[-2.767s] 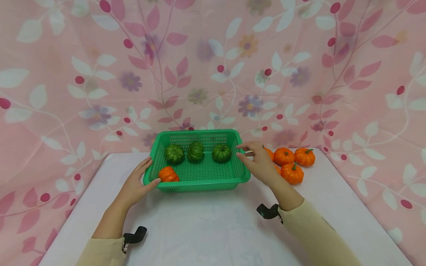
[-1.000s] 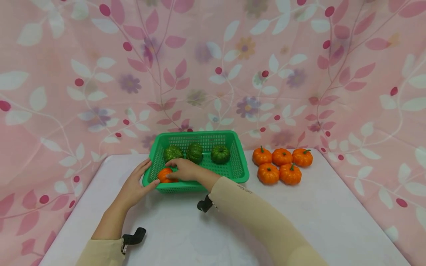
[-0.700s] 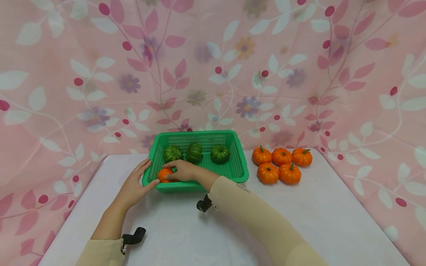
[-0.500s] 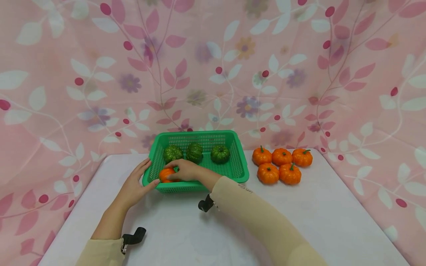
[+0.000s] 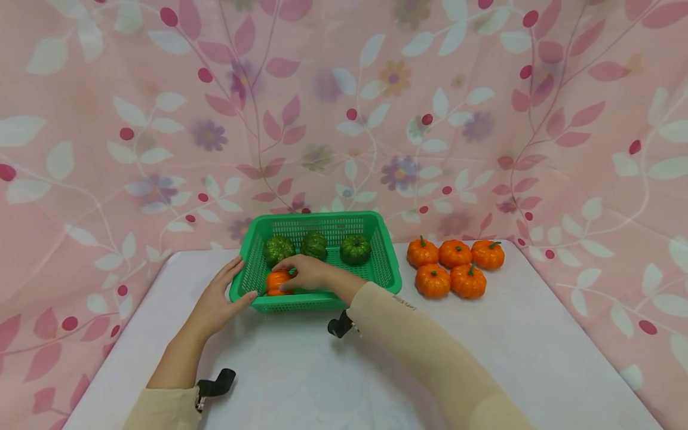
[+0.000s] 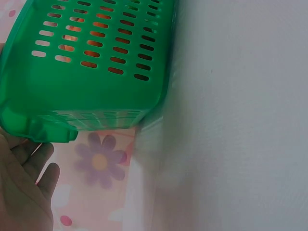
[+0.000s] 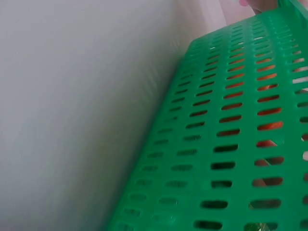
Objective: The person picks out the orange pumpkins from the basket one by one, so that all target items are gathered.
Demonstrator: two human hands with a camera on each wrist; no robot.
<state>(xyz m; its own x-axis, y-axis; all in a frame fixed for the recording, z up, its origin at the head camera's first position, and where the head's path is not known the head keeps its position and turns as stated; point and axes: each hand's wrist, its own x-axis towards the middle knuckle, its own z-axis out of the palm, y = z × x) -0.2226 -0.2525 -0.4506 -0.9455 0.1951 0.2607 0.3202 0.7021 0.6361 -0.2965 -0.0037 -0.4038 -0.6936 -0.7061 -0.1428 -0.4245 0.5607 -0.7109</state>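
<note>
A green plastic basket (image 5: 322,298) stands on the white table. My left hand (image 5: 215,301) holds its near left corner, thumb at the front rim and fingers along the left rim. In the left wrist view, the fingers of that hand (image 6: 26,187) reach under the corner lip. Inside the basket, my right hand (image 5: 312,275) grips a small orange pumpkin (image 5: 276,282) near the front wall, thumb in front and fingers over the top. Behind it lie three green pumpkins (image 5: 355,249) in a row. The right wrist view shows the basket's slotted wall (image 7: 231,125), orange visible through it.
Several small orange pumpkins (image 5: 433,280) sit grouped on the table to the right of the basket. A pink floral cloth (image 5: 344,119) hangs behind the table. Black wrist cameras (image 5: 217,382) jut from both sleeves.
My right hand has come from the basket's right side to the orange pumpkin in it and taken hold. Over the last half second, hand and pumpkin have shifted slightly right. The left hand stays put.
</note>
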